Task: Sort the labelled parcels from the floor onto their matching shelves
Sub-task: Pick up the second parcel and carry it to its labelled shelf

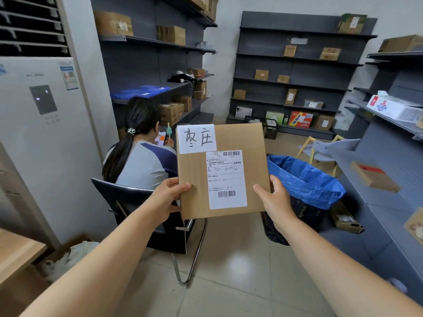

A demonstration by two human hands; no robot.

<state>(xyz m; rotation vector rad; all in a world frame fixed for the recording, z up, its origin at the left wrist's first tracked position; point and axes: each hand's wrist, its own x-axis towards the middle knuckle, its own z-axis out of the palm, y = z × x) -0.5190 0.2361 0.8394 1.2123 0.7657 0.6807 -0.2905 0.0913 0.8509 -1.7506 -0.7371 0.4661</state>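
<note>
Item: cardboard parcel (229, 143), held upright at frame centre. Handwritten white label (196, 138) at its 11 o'clock corner reads "枣庄"; printed shipping label (226, 179) with two barcodes below, small print illegible. Left hand (168, 197) clamps the 8 o'clock edge, right hand (273, 197) the 4 o'clock edge, thumbs on the face, both arms outstretched. Seated person (142, 156) at 9 o'clock; blue-lined bin (304, 179) at 3 o'clock; bare floor tiles (233, 271) at 6 o'clock.

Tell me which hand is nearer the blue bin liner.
Right. The right hand grips the parcel at its right edge, just beside the blue bin liner; the left hand holds the opposite edge, the parcel between them.
</note>
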